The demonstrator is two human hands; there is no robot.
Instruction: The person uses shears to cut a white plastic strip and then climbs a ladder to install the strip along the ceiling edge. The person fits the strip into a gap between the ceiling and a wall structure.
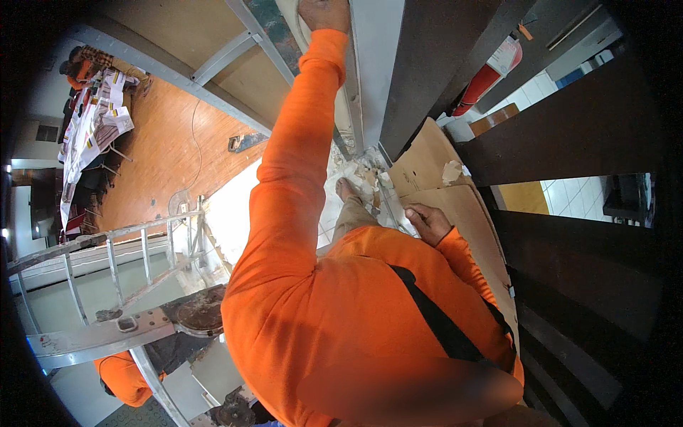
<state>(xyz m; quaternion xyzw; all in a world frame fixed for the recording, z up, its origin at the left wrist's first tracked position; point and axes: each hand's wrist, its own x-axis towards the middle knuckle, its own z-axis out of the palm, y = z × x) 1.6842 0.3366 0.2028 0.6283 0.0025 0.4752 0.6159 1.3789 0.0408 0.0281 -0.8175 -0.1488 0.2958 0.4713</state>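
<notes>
Metal wall frame (pixel 226 57) at upper left to top centre; left hand (pixel 324 14) raised at its right side, arm stretched nearly straight. Fingers partly cut off by view edge; cannot tell grip. Right hand (pixel 429 225) low by cardboard sheet (pixel 448 213), fingers curled inward; cannot tell whether anything is pinched. Dark slats (pixel 562 124) bound the right, ladder (pixel 112 260) the lower left. Open room: wooden floor (pixel 167 135) beyond frame
</notes>
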